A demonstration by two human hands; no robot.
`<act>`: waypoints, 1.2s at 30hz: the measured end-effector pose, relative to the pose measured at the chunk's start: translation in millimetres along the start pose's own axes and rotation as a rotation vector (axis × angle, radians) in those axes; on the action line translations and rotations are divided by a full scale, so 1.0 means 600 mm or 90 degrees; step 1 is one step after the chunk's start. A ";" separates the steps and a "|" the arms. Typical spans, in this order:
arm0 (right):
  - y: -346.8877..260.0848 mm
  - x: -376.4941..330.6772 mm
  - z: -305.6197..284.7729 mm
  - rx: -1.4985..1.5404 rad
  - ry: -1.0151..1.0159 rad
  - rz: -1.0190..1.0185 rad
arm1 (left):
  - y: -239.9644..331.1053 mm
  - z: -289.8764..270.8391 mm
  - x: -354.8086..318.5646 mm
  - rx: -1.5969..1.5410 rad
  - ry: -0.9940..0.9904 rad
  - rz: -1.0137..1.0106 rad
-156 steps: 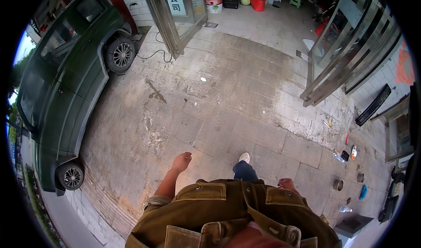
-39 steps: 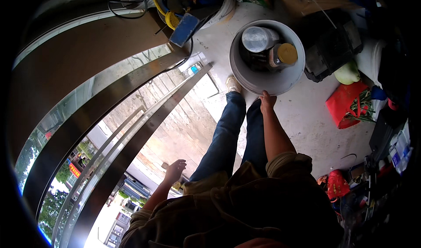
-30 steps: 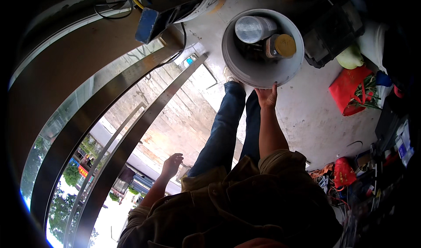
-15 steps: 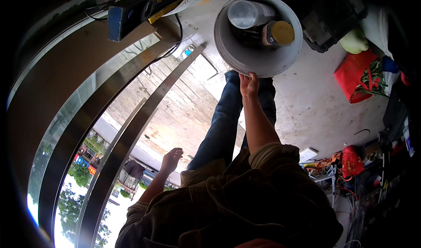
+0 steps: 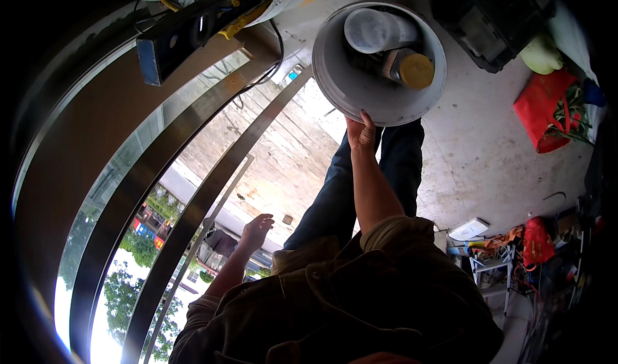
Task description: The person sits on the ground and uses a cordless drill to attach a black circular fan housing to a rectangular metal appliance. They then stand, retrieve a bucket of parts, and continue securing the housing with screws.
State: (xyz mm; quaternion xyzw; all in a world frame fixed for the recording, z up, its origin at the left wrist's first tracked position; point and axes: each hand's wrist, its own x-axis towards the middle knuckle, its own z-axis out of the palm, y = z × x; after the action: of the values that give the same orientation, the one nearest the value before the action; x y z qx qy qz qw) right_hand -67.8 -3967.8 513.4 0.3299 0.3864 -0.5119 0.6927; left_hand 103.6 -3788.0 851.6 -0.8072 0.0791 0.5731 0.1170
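My right hand (image 5: 360,132) reaches forward and grips the near rim of a white plastic bucket (image 5: 347,90) that stands on the concrete floor in front of my feet. Inside the bucket lie a clear plastic jar (image 5: 373,30) and a dark can with a yellow lid (image 5: 412,69). My left hand (image 5: 256,231) hangs at my side, fingers loosely apart, holding nothing, close to the glass door.
A glass door with metal frame bars (image 5: 212,184) runs along my left. Another bucket with cables and a blue level (image 5: 187,42) stands ahead on the left. A black case (image 5: 492,13), a red bag (image 5: 547,110) and scattered tools (image 5: 515,251) lie on the right.
I have come from the street pavement into the doorway. Over the last second my right arm has stretched forward and its hand has closed on the bucket's rim; the view has tilted.
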 end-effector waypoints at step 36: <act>-0.155 -0.194 0.337 -0.818 0.204 0.121 | -0.283 0.843 -0.423 -0.640 0.182 -0.345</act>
State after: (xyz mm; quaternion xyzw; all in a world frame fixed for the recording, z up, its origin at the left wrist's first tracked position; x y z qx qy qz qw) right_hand -138.1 -4111.5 707.2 -0.0439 0.6822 -0.0614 0.7273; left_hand -394.5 -3485.1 947.8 -0.8244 -0.3962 0.3755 -0.1496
